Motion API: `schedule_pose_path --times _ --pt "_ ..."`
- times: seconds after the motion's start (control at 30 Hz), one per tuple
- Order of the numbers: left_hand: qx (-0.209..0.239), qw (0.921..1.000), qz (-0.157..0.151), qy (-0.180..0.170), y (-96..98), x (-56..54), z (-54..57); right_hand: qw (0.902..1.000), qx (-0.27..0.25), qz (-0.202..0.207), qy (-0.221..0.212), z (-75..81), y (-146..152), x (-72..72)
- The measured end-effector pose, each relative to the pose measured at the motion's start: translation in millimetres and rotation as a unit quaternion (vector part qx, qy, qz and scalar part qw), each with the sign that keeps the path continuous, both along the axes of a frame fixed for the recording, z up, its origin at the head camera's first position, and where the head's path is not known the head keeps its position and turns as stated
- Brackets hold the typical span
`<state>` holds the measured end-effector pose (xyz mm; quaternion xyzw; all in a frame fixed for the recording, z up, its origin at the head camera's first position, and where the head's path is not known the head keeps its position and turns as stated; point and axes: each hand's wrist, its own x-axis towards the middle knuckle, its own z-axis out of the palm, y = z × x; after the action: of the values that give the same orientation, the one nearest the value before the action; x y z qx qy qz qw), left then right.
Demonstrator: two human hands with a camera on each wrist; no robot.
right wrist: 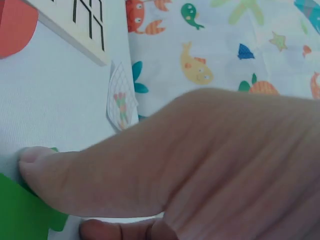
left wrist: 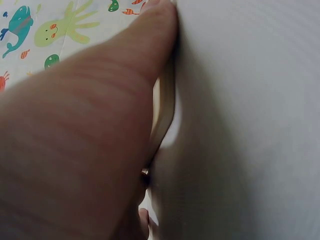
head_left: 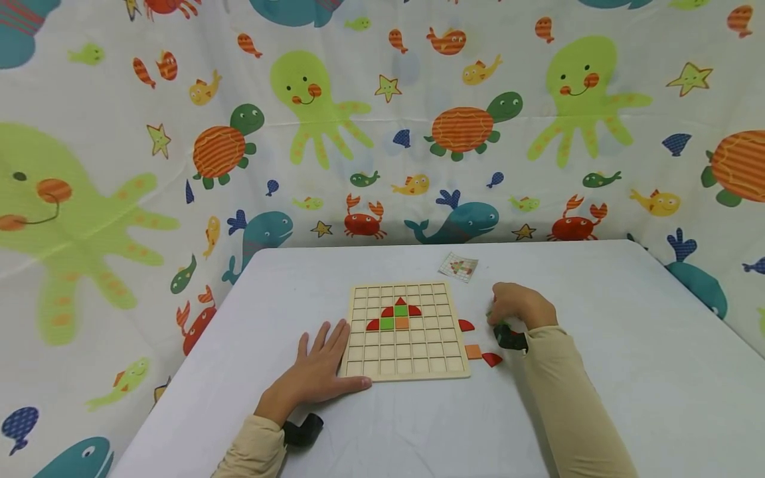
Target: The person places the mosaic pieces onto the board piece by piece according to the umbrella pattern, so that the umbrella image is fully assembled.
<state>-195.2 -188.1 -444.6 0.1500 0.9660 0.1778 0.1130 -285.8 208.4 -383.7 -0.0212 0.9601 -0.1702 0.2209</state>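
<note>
A square wooden grid board [head_left: 424, 362] lies on the table. In its upper part sit a red triangle [head_left: 400, 301], green squares [head_left: 387, 323], an orange square [head_left: 402, 322] and several red rounded pieces [head_left: 414, 311]. My left hand [head_left: 319, 368] rests flat at the board's lower left corner, fingers straight along the left side, thumb at the front edge. Right of the board, my right hand [head_left: 521, 305] has its fingers curled down and pinches a green piece [right wrist: 59, 221]; the fingertips are partly hidden. Another green piece [right wrist: 20, 210] lies close to the thumb.
Beside the board's right edge lie a red rounded piece [head_left: 466, 325], a loose orange square [head_left: 473, 352] and a red quarter piece [head_left: 492, 359]. A small picture card [head_left: 459, 267] with a grid pattern is behind the board. A sea-animal curtain [head_left: 382, 119] hangs behind the white table [head_left: 418, 431].
</note>
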Motion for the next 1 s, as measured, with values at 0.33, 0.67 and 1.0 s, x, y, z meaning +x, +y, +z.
schedule_pose_path --times 0.33,0.67,1.0 --pt "0.003 1.0 0.0 -0.001 -1.4 -1.1 -3.1 0.999 -0.026 0.01 0.033 -10.6 -3 -8.7" --pt "0.006 1.0 -0.005 -0.002 -2.2 -2.4 0.0 0.9743 -0.16 0.056 0.148 -13.6 -21 -15.9" --pt "0.004 1.0 -0.005 -0.004 -2.9 -3.9 1.6 0.951 -0.244 0.113 0.153 -11.7 -58 -9.9"
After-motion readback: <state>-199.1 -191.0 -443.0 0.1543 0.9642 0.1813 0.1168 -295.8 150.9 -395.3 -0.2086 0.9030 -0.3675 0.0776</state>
